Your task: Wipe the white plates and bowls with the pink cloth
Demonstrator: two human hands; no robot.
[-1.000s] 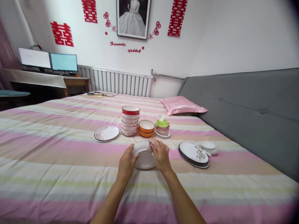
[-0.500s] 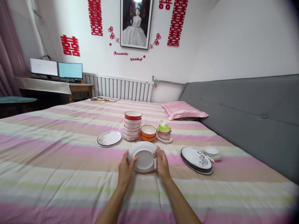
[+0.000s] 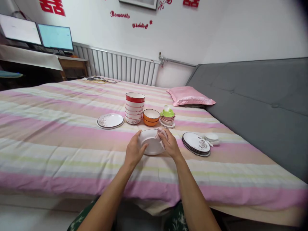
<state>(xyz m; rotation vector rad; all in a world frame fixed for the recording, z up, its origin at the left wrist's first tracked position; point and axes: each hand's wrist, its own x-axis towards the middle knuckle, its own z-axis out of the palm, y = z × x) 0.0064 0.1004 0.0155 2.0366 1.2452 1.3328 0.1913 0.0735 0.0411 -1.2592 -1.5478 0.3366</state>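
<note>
A white plate (image 3: 153, 147) is held tilted just above the bed in front of me. My left hand (image 3: 135, 148) grips its left edge, thumb over the near face. A thin pale pink cloth (image 3: 160, 132) is bunched in my right hand (image 3: 169, 143), pressed against the plate's right rim. Just beyond stand a stack of white bowls topped by a red-rimmed one (image 3: 134, 109) and two nested orange bowls (image 3: 151, 118). Beside those is a pile of small dishes with a green leaf-shaped one (image 3: 167, 112) on top.
Dark-rimmed patterned plates (image 3: 196, 142) are stacked to the right, near small white dishes and a spoon (image 3: 212, 138). Two flat plates (image 3: 110, 120) lie at the left. A pink pillow (image 3: 191, 95) rests by the grey headboard (image 3: 252, 86). Cables (image 3: 102, 79) lie on the bed's far side.
The view has tipped downward, so the bed's near edge and my legs now show. My right hand and the cloth have shifted up along the plate's rim. Both hands keep hold.
</note>
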